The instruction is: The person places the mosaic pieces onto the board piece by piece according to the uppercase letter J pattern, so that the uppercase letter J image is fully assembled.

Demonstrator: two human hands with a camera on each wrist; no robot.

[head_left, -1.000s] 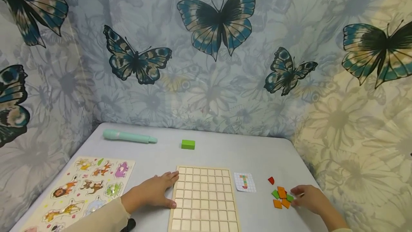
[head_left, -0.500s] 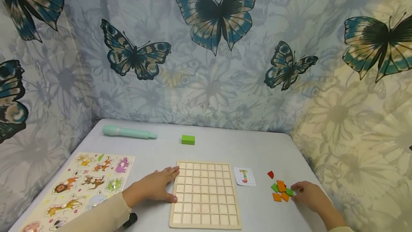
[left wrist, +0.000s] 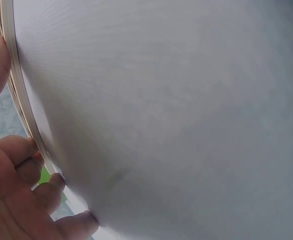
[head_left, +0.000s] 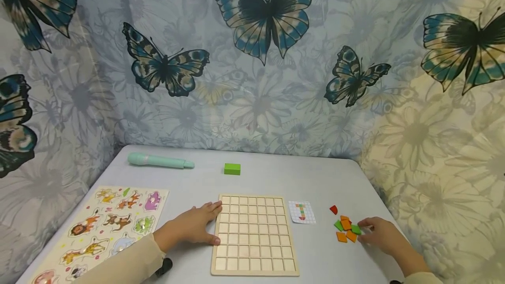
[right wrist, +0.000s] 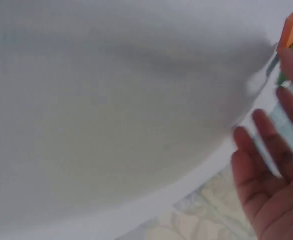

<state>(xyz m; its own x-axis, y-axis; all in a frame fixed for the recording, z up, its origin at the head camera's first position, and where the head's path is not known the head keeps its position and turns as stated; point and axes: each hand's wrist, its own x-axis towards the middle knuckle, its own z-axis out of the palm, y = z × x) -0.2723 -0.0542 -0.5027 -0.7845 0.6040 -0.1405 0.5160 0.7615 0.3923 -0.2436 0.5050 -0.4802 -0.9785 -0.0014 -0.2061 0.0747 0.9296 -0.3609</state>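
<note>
A wooden grid board (head_left: 254, 273) lies on the table in the head view. My left hand (head_left: 193, 227) rests at its left edge, fingertips and thumb spread along the rim. In the left wrist view, the thumb and fingers of that hand (left wrist: 16, 195) touch the board's side (left wrist: 24, 95). A small pile of orange tiles (head_left: 341, 237) and green tiles (head_left: 356, 229) lies to the right. My right hand (head_left: 380, 236) is beside this pile, index finger and thumb apart at the green tile's edge. Its fingers (right wrist: 266, 125) look loosely extended in the right wrist view.
A grid card with a coloured pattern (head_left: 302, 212) lies right of the board, and a red piece (head_left: 333, 209) behind the pile. A green block (head_left: 232, 169) and mint-green tube-shaped object (head_left: 159, 161) lie at the back. An animal puzzle board (head_left: 118, 209) is at the left.
The head view has tilted down slightly, so the table sits higher in the picture. My left hand stays at the board; the right hand keeps beside the tiles with only small finger movement.
</note>
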